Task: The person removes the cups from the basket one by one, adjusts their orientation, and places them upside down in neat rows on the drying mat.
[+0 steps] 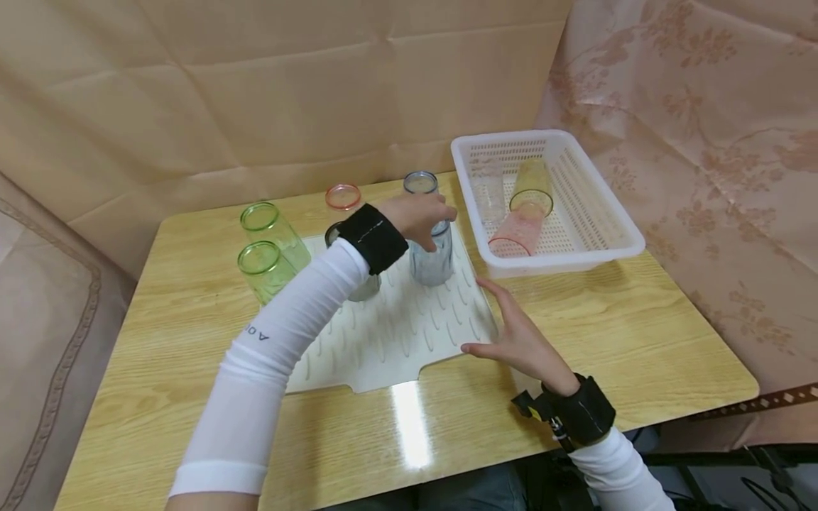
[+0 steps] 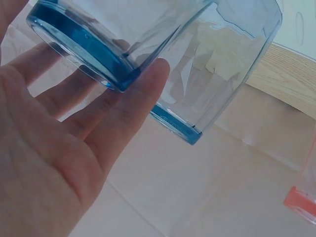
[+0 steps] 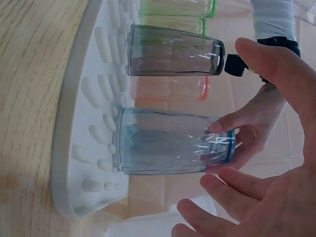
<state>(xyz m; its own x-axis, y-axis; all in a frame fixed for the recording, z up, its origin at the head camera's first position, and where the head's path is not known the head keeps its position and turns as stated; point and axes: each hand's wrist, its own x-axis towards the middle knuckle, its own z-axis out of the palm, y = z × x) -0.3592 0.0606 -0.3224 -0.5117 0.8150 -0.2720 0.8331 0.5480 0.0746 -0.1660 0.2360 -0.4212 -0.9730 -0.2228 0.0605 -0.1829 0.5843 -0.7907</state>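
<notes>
My left hand (image 1: 418, 216) grips an upside-down blue glass (image 1: 431, 266) near its base, thumb on one side and fingers on the other. That glass stands rim down on the white ridged drying mat (image 1: 383, 341). Right behind it is a second blue glass (image 2: 190, 131), also base up. To the left, partly hidden by my left wrist, stands a grey glass (image 3: 175, 52). My right hand (image 1: 520, 341) holds nothing; its thumb and fingers are spread wide at the mat's right edge, apart from the glass.
Two green glasses (image 1: 260, 217) stand base up at the mat's left, and a red glass (image 1: 343, 196) at the back. At the back right, a white plastic basket (image 1: 578, 259) contains a yellow glass (image 1: 532, 177), a pink glass (image 1: 519, 231) and a clear glass (image 1: 488, 188) lying down.
</notes>
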